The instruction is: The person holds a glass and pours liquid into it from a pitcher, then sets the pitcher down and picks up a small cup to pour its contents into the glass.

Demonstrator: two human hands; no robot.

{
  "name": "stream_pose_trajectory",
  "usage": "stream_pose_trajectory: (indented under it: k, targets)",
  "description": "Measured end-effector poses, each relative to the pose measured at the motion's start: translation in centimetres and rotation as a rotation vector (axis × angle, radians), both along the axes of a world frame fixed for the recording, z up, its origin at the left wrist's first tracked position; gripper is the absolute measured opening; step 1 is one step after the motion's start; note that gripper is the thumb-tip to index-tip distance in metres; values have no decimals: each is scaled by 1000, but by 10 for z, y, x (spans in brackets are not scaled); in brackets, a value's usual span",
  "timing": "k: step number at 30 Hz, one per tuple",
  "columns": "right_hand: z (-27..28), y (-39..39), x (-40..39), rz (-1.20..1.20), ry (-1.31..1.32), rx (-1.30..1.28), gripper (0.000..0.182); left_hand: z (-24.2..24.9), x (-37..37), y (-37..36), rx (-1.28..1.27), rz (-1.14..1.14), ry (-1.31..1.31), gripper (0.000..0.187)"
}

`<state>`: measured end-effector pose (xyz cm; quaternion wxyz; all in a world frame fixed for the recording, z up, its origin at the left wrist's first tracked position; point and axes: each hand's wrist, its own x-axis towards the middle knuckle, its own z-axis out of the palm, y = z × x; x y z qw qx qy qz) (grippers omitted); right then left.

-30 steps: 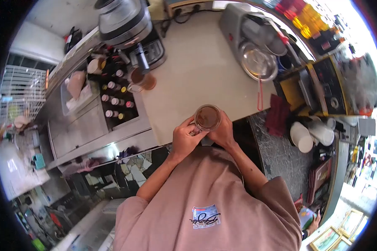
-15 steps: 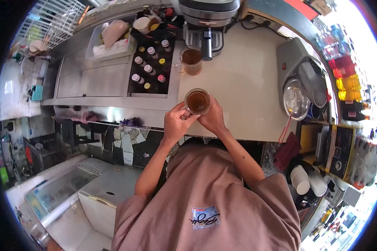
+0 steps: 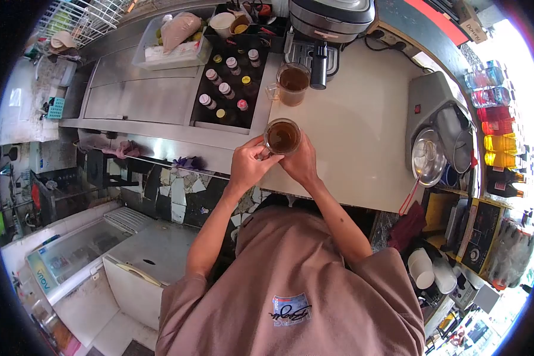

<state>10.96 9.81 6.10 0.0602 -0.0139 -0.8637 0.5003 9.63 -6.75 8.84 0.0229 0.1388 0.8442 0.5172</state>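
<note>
A clear glass mug [image 3: 282, 137] of brown liquid is held above the counter's front part, with its open top toward me. My left hand [image 3: 249, 165] has its fingers pinched at the mug's handle, on the lower left side. Around the right side of the same mug wraps my right hand [image 3: 301, 161]; its fingertips are partly hidden behind the glass. Just beyond, a second glass mug [image 3: 293, 86] with brown liquid stands on the counter, its handle pointing left, close to the coffee machine [image 3: 318, 56].
Capped bottles [image 3: 225, 90] stand in a dark recess left of the mugs. Behind them are a plastic tub [image 3: 145, 57] and a black caddy [image 3: 267, 39]. At the right of the pale counter [image 3: 362, 130], a metal strainer [image 3: 428, 157] leans by a grey appliance [image 3: 427, 98].
The view has shifted, so the counter and its objects appear further right. Both hands still hold the mug, which now appears nearer the standing mug.
</note>
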Motion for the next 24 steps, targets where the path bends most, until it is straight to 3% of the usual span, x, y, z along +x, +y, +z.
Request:
stream_pose_trajectory:
  k: [9, 12, 18, 20, 24]
  targets:
    - [-4, 3, 1, -21, 18, 94, 73, -3, -3, 1, 76, -8, -73, 35]
    - [-7, 5, 2, -4, 50, 80, 73, -4, -5, 0, 11, -52, -43, 26]
    - [-12, 7, 3, -18, 72, 97, 78, -1, -16, -4, 39, -107, -96, 34]
    - [-19, 11, 4, -5, 154, 138, 56, -7, -22, -7, 1, -173, -55, 40]
    - [-14, 11, 8, -8, 122, 153, 59, 3, -28, -8, -57, -191, -140, 43]
